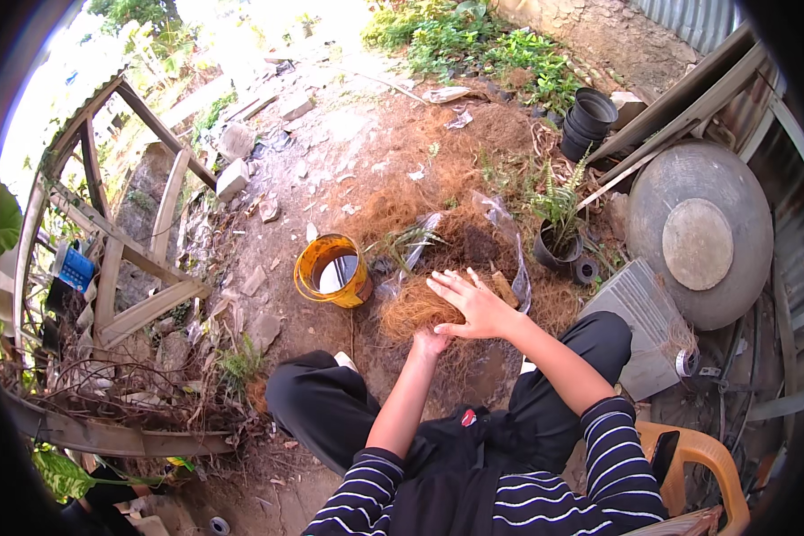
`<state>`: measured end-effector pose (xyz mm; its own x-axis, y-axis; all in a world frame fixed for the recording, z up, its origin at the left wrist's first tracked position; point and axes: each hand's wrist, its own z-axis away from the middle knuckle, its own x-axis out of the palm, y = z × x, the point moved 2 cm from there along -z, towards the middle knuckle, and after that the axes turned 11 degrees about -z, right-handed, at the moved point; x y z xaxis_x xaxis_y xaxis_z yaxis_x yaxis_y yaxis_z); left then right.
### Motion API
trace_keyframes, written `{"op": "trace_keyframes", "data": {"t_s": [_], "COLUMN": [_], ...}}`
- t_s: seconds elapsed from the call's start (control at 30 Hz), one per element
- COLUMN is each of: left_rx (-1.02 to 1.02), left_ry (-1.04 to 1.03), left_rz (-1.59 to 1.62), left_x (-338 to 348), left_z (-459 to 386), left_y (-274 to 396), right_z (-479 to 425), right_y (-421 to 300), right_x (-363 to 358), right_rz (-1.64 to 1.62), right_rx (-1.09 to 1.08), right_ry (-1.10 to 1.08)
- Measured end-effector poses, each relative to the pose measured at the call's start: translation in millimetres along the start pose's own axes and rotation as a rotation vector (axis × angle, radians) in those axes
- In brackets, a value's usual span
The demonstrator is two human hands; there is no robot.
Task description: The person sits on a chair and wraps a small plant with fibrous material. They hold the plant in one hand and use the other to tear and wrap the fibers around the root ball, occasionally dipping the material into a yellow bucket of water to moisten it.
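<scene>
A loose clump of brown coconut fibre (417, 309) rests on my left hand (433, 340), whose fingers are hidden beneath it. My right hand (479, 307) lies flat over the right side of the clump, its fingers apart. Just beyond my hands is a clear plastic bag (521, 268), spread around more fibre and a dark lump of soil (480, 244). Long narrow leaves (409, 240) stick out at its left. A tan piece (504, 288) of unclear material sits beside my right hand.
Left of the bag stands a yellow bucket (356, 295) with dark liquid. To the right are a potted fern (557, 248), a ridged grey slab (633, 328) and a large round basin (744, 221). Stacked black pots (586, 120) stand farther back. A broken wooden frame (130, 251) leans at left.
</scene>
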<state>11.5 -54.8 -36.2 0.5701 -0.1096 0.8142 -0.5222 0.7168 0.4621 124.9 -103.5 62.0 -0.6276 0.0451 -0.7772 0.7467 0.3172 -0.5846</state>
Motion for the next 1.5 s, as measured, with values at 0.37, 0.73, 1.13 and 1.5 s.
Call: {"op": "trace_keyframes", "data": {"t_s": [0.37,0.73,1.13,1.5], "left_rx": [-0.025,0.099,0.387,0.337], "left_ry": [0.053,0.005,-0.284,0.058], "left_rz": [0.424,0.321,0.489,0.492], "left_x": [-25.7,-72.3,-152.5,-185.9], "left_z": [-12.9,-15.8,-23.9,-26.8], "left_y": [10.3,33.7,72.6,58.6], "right_z": [-3.8,-33.7,-13.6,-105.3], "right_y": [-7.9,-2.1,159.3,180.6], "right_x": [25.0,100.2,134.7,235.1], "right_rz": [-0.039,-0.025,-0.674,-0.2], "right_rx": [0.207,0.167,0.735,0.573], "right_ry": [0.101,-0.039,0.849,0.237]}}
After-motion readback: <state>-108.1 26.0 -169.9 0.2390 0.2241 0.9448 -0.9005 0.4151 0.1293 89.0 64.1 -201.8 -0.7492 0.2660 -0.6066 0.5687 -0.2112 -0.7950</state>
